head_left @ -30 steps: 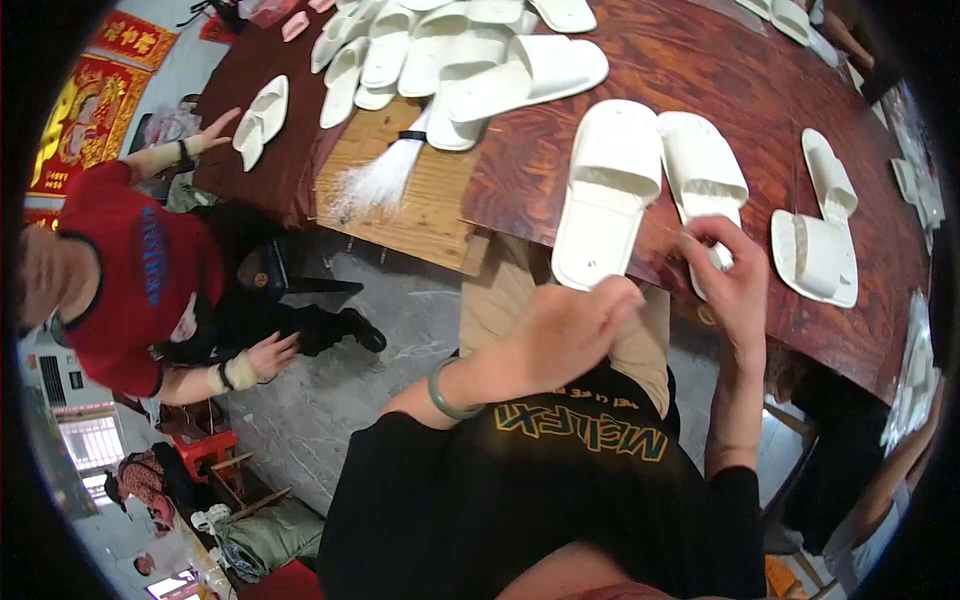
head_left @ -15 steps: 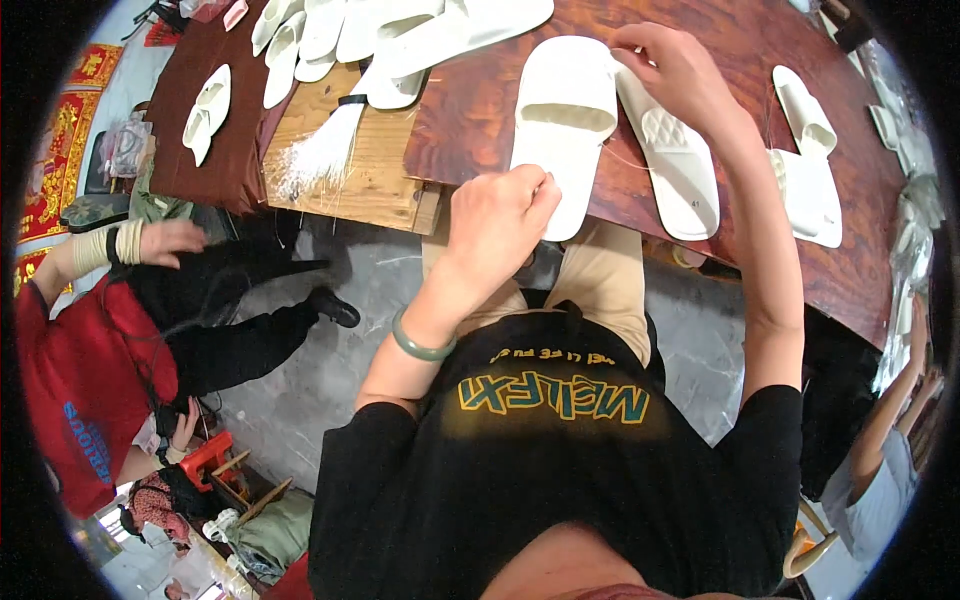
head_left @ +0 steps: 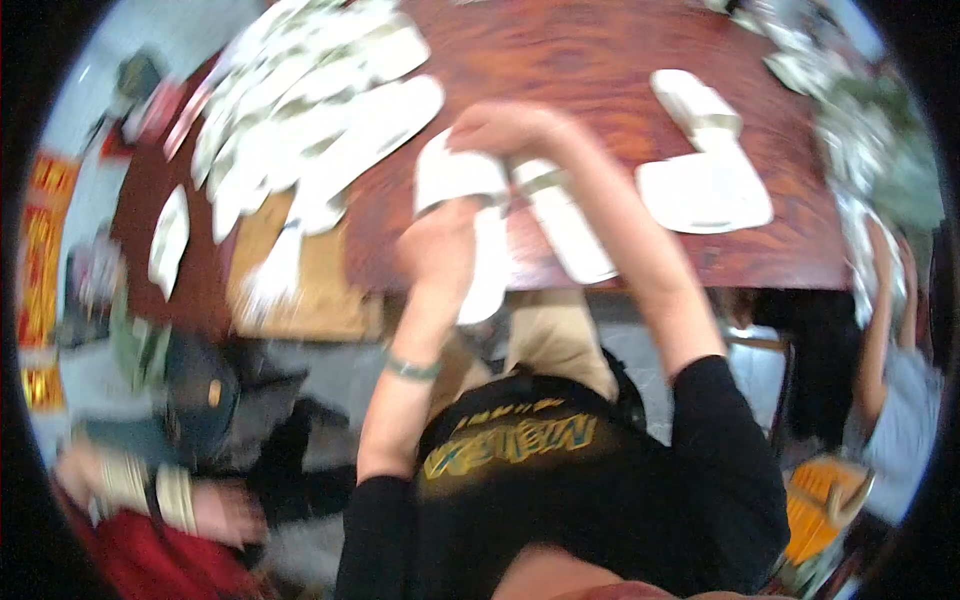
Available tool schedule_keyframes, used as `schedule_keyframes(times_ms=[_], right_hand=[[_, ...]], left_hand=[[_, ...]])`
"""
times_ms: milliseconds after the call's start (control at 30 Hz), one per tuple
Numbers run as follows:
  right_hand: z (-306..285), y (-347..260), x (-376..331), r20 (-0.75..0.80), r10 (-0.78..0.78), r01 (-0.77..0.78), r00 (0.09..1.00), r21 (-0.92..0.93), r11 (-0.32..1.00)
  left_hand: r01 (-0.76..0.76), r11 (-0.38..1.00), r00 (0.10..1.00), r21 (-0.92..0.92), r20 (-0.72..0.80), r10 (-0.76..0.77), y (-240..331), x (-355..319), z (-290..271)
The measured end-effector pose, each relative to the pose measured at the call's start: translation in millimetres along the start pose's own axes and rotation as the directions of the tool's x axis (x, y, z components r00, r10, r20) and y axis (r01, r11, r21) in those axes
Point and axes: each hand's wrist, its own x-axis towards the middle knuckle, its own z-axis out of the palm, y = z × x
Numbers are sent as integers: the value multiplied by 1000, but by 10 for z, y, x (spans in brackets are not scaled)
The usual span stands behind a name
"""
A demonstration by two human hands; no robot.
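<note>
The picture is motion-blurred. Two white slippers lie side by side at the near edge of the red-brown table [head_left: 600, 50]. My left hand [head_left: 440, 250] is closed on the heel end of the left slipper [head_left: 455, 175], which hangs over the table edge. My right hand [head_left: 500, 130] is curled over the toe ends, on the strap of the right slipper [head_left: 575, 235]. Both forearms rise from my black shirt, and the left wrist wears a green band.
A heap of white slippers [head_left: 300, 130] covers the table's far left. More white slippers [head_left: 705, 190] lie to the right. A pale wooden board [head_left: 310, 300] with a white brush [head_left: 270, 280] juts out at left. One person crouches at lower left [head_left: 130, 500]; another stands at right [head_left: 890, 400].
My head has swung, so the table now sits higher and blurred. My right hand moved left onto the toe ends of the slipper pair. My left hand stays on the heel.
</note>
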Motion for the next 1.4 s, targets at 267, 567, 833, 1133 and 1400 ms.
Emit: schedule_keyframes(times_ms=[267, 567, 833, 1133, 1400], right_hand=[[242, 156, 158, -606, -100, 225, 789, 134, 965], [67, -161, -226, -689, -319, 640, 651, 272, 718], [171, -218, -423, -704, -555, 653, 443, -171, 738], [354, -293, -680, -442, -788, 582, 429, -532, 615], [455, -251, -522, -549, -811, 237, 202, -776, 584]], left_hand=[[-67, 978, 991, -197, -126, 42, 145, -126, -141], [130, 721, 990, -681, 49, -132, 325, 61, -501], [349, 372, 918, -860, 393, 48, -52, 612, -367], [385, 151, 900, -910, 407, 159, -320, 849, -351], [479, 8, 865, -878, 473, 170, -97, 969, -411]])
